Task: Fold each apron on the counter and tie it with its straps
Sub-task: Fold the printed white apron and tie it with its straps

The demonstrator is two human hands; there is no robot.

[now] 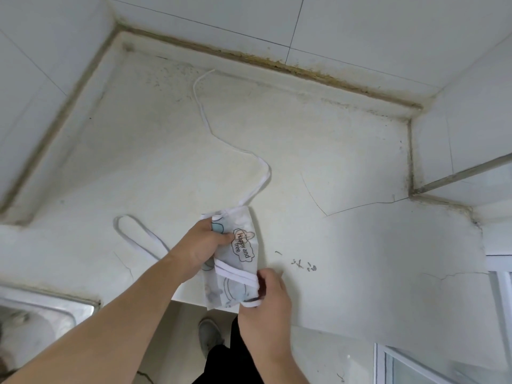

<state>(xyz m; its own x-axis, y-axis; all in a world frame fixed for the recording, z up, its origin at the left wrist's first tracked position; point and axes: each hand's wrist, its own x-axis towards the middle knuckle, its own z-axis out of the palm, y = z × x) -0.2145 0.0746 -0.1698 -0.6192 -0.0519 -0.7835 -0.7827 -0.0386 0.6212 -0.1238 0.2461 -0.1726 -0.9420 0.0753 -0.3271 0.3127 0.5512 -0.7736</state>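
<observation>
The folded apron bears a cloud-shaped print reading "Happy and free".

Folded apron lies on the counter at its front edge, between left hand and right hand. One strap trails rearward; a strap loop lies left. Sink sits front-left.

Soft even daylight, faint shadows, wide-angle edge bending, slight blur.
</observation>
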